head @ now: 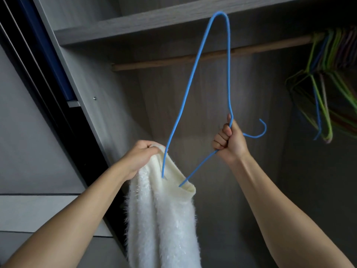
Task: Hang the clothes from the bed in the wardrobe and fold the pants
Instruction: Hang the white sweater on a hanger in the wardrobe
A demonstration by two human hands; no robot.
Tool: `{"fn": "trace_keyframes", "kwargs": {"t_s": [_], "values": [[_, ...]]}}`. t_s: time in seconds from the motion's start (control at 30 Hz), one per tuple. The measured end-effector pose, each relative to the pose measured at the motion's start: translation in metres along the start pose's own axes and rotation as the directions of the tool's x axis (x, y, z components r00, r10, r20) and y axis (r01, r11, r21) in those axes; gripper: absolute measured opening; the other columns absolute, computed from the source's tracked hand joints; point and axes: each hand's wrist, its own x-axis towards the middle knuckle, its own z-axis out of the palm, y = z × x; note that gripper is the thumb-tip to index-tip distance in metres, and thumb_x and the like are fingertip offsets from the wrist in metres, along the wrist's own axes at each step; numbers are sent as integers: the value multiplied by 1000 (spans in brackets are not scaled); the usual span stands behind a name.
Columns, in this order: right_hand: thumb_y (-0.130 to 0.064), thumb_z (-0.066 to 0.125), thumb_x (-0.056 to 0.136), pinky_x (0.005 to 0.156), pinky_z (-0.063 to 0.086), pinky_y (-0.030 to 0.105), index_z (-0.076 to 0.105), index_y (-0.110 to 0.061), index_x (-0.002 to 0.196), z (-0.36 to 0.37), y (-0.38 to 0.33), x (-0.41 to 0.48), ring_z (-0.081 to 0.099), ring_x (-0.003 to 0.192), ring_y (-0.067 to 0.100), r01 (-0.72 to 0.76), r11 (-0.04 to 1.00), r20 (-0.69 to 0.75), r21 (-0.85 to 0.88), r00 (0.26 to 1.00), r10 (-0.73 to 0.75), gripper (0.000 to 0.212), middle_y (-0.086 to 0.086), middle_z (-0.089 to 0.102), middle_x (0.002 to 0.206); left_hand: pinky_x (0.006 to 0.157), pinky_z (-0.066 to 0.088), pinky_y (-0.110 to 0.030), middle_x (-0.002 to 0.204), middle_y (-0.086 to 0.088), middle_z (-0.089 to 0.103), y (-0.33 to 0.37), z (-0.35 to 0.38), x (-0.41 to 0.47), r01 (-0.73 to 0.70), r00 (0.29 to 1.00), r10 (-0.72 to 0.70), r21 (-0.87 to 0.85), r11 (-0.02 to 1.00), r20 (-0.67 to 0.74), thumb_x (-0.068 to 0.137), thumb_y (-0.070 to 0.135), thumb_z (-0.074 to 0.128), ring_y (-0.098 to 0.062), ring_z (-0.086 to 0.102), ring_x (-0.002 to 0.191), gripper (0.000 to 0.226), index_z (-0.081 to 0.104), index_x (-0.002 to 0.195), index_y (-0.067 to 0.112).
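Note:
A fluffy white sweater hangs in front of the open wardrobe. My left hand grips its neck opening at the left edge. My right hand is curled round the neck of a blue wire hanger, just below its hook. The hanger is tilted on end, with one shoulder pointing up toward the shelf. Its lower corner is tucked down inside the sweater's collar and is hidden there.
A wooden rail crosses the wardrobe under a grey shelf. Several coloured empty hangers hang bunched at the rail's right end. The wardrobe's side panel and sliding-door frame stand at the left.

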Motion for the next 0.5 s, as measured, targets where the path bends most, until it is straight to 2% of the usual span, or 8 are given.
{"fn": "trace_keyframes", "kwargs": {"t_s": [0.03, 0.1, 0.17, 0.27, 0.4, 0.5], "values": [[-46, 37, 101, 40, 4, 19, 29, -21, 38, 6, 1, 1, 12, 28, 5, 12, 1000, -8, 4, 1000, -12, 68, -9, 15, 34, 65, 48, -9, 85, -3, 72, 2, 3, 0, 13, 1000, -13, -4, 1000, 20, 88, 0, 54, -6, 65, 77, 23, 75, 93, 7], [-48, 40, 100, 38, 5, 18, 29, -22, 40, 13, 9, 1, 13, 28, 5, 28, 999, -40, -34, 999, -30, 66, -9, 15, 35, 64, 51, -18, 83, -5, 72, 4, 7, 0, 43, 999, -42, -38, 998, 33, 90, 1, 52, -13, 66, 76, 24, 75, 93, 7], [-48, 48, 96, 35, 11, 17, 29, -23, 44, 12, 27, -2, 16, 29, 6, 26, 988, -103, -152, 994, -42, 60, -8, 18, 37, 61, 51, -22, 77, -8, 71, 5, 6, 3, 57, 998, -56, -99, 993, 15, 90, 1, 50, -16, 65, 71, 26, 74, 92, 8], [-43, 53, 96, 40, 10, 22, 29, -25, 46, -8, 64, -10, 18, 32, 7, -68, 931, -173, -357, 985, 5, 59, -7, 21, 39, 53, 53, -21, 68, -8, 70, 7, -3, 9, 57, 997, -67, -235, 970, -35, 88, 1, 52, -17, 66, 59, 25, 75, 86, 11], [-33, 48, 100, 41, 11, 22, 29, -23, 48, -37, 80, -17, 17, 34, 10, -174, 832, -198, -527, 977, 79, 57, -4, 20, 40, 57, 54, -22, 67, -7, 71, 0, -15, 16, 56, 992, -83, -267, 962, -93, 87, -1, 54, -17, 67, 60, 27, 76, 76, 12], [-25, 44, 99, 42, 15, 21, 30, -20, 47, -48, 72, -20, 18, 36, 13, -220, 699, -213, -680, 972, 98, 54, -1, 21, 41, 75, 55, -33, 72, -9, 72, -10, -15, 18, 108, 981, -143, -243, 964, -134, 86, -1, 56, -27, 67, 75, 28, 77, 73, 13]]}}
